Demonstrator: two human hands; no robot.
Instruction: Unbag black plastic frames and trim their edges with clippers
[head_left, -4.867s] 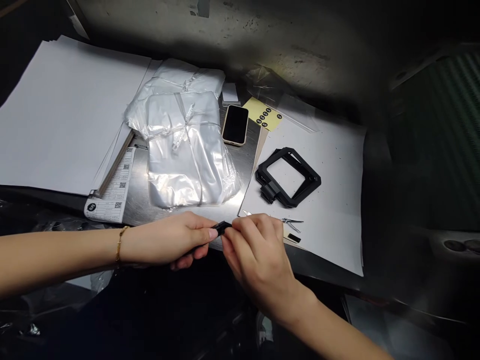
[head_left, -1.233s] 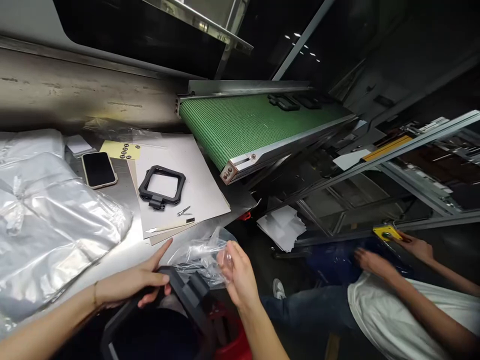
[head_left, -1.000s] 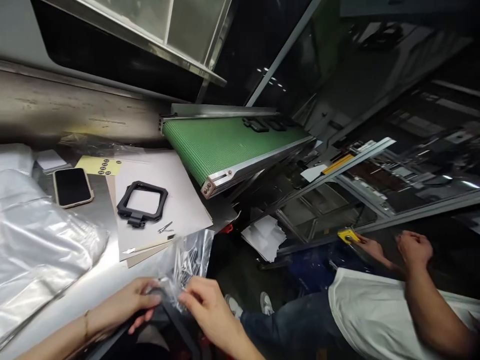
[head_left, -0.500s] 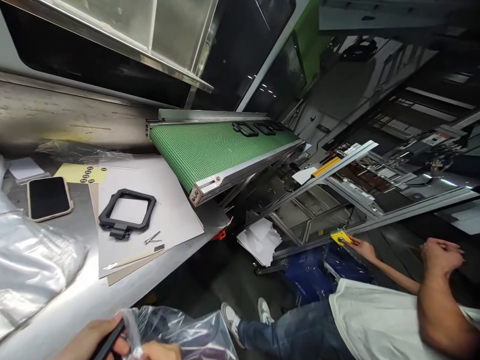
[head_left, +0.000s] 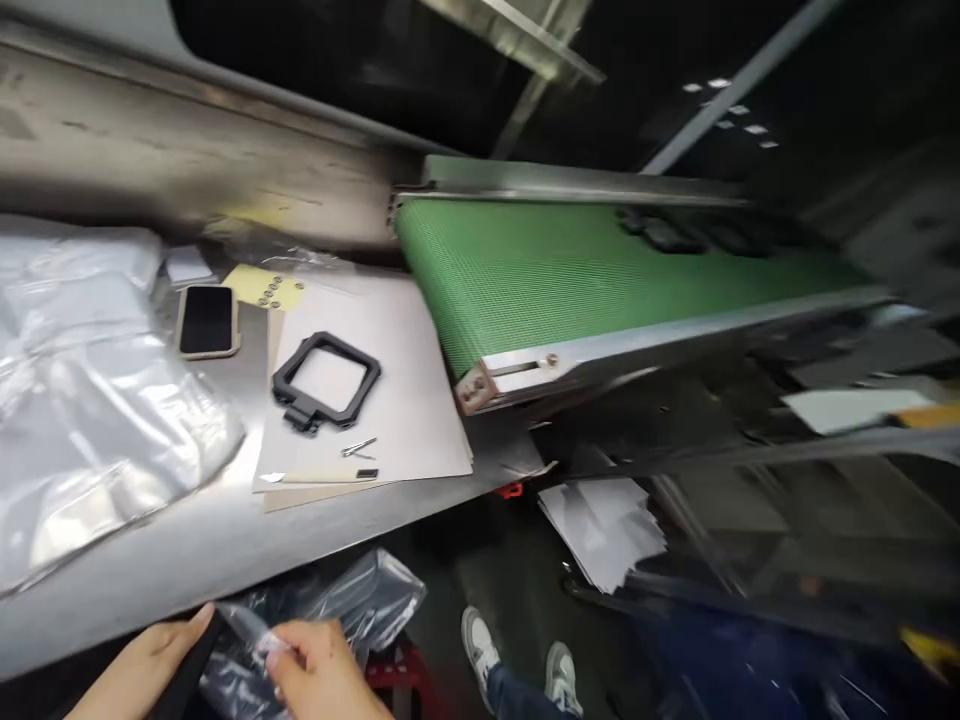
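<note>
Right hand [head_left: 319, 665], bottom of frame left of center: thumb and fingers pinched together on the film of a clear plastic bag [head_left: 382, 595]. The bag is crumpled and spread around that hand, at bottom center-left, below the front edge of the metal table [head_left: 165, 560]. Left hand [head_left: 146, 665], bottom left: thumb side up, fingertip near the bag's film, right up against a dark piece [head_left: 191, 660]. The dark piece is mostly hidden and blurred; can't tell how far the left grip is closed or whether it has hold of the piece.

Center-left, on white sheets [head_left: 420, 390]: black plastic frame [head_left: 350, 352] with a clip-like tab at its lower left, lying flat. Below it, nippers [head_left: 358, 449] with handles apart, then a pale-handled craft knife [head_left: 322, 477] along the sheets' front edge, tip to the left. Phone [head_left: 208, 322] left of the sheets, dark screen up. Yellow sticker sheet [head_left: 251, 284] just right of the phone, above it. Bundled plastic bags [head_left: 97, 400] fill the left side.

Upper right: green conveyor belt [head_left: 555, 270], more black frames on it, blurred. Lower right: loose papers [head_left: 607, 525]. Bottom center: another person's sneakers [head_left: 480, 645] and jeans [head_left: 517, 690].
</note>
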